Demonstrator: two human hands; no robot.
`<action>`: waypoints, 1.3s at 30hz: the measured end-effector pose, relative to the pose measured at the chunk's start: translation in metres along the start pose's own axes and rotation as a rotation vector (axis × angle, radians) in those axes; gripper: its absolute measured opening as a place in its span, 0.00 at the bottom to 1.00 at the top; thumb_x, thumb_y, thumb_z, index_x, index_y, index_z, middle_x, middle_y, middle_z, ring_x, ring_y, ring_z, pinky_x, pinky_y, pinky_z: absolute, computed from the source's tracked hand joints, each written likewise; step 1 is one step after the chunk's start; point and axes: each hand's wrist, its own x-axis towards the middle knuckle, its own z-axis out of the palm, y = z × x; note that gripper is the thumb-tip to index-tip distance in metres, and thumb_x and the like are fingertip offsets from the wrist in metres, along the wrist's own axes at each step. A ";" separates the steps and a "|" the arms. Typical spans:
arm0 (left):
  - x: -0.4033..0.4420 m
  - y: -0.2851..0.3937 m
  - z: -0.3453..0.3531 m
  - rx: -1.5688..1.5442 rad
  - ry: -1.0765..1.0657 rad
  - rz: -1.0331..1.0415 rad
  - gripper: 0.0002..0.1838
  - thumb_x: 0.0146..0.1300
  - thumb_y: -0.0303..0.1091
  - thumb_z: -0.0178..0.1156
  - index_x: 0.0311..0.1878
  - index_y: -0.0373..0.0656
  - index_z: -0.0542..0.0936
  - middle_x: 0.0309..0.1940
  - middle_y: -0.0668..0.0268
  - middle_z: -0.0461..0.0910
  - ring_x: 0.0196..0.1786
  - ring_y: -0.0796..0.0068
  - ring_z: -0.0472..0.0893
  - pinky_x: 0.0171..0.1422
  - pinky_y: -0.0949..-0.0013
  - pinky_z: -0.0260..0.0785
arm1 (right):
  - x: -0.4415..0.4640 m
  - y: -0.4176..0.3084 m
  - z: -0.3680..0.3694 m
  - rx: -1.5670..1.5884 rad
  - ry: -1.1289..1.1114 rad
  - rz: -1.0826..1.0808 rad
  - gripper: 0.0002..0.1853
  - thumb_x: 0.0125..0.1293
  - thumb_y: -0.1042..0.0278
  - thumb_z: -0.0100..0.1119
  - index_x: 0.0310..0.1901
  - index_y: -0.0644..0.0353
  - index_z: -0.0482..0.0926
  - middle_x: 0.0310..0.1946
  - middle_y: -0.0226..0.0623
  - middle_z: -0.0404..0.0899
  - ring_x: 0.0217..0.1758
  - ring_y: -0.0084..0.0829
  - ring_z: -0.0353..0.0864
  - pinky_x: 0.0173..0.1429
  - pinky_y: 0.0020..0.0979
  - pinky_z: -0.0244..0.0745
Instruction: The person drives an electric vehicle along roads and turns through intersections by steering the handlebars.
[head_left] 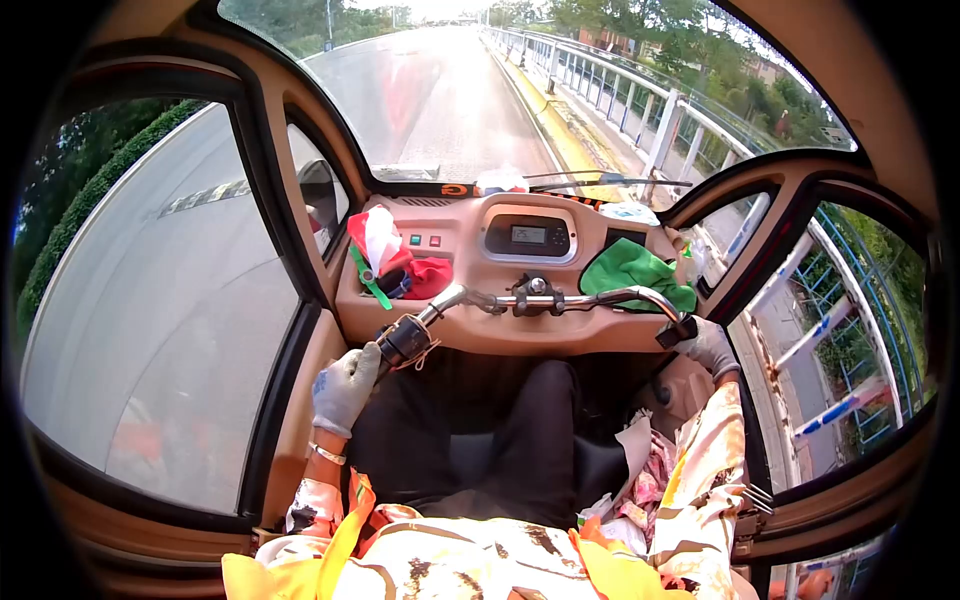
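A chrome handlebar point(590, 299) spans the cab of a small enclosed vehicle. My left hand point(345, 390), in a pale work glove, is wrapped round the left grip beside a black switch housing point(404, 342). Also gloved, my right hand point(709, 349) closes round the right grip, and its fingertips are partly hidden. Behind the bar, the dashboard point(460, 262) carries a small display point(528, 235) and two little switches. Green cloth point(640, 272) lies near the right side of the bar; red and white cloth point(378, 237) sits at the left.
Ahead, through the windshield, a road point(440, 90) runs beside a yellow kerb point(560, 125) and a white railing point(665, 130). Doors with windows enclose both sides. My legs point(520, 430) are below the handlebar, and bags point(645, 480) lie by my right side.
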 end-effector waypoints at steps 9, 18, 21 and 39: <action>-0.002 -0.004 0.003 0.004 -0.003 -0.002 0.36 0.77 0.70 0.49 0.38 0.46 0.89 0.19 0.68 0.83 0.23 0.73 0.86 0.32 0.66 0.74 | 0.002 -0.001 0.000 0.128 -0.004 -0.033 0.21 0.56 0.55 0.77 0.49 0.53 0.88 0.41 0.39 0.91 0.45 0.34 0.91 0.52 0.37 0.83; -0.003 -0.006 0.006 0.043 0.043 0.071 0.36 0.77 0.70 0.46 0.36 0.46 0.86 0.32 0.51 0.86 0.42 0.43 0.86 0.45 0.50 0.77 | 0.021 0.030 0.014 0.206 -0.051 0.046 0.19 0.59 0.57 0.79 0.49 0.57 0.88 0.37 0.28 0.89 0.38 0.22 0.84 0.47 0.32 0.81; -0.003 -0.009 0.004 0.075 0.017 0.083 0.40 0.76 0.73 0.42 0.37 0.46 0.86 0.32 0.51 0.86 0.42 0.44 0.87 0.48 0.48 0.76 | 0.037 0.056 0.020 0.355 -0.102 0.043 0.15 0.63 0.56 0.76 0.46 0.53 0.86 0.29 0.25 0.82 0.29 0.17 0.76 0.34 0.27 0.73; -0.004 -0.005 0.005 -0.050 -0.106 -0.034 0.36 0.79 0.70 0.46 0.40 0.46 0.87 0.23 0.63 0.83 0.30 0.65 0.87 0.39 0.62 0.75 | 0.017 0.018 0.002 0.037 -0.061 0.147 0.17 0.60 0.59 0.77 0.49 0.54 0.88 0.32 0.26 0.86 0.32 0.21 0.81 0.38 0.30 0.78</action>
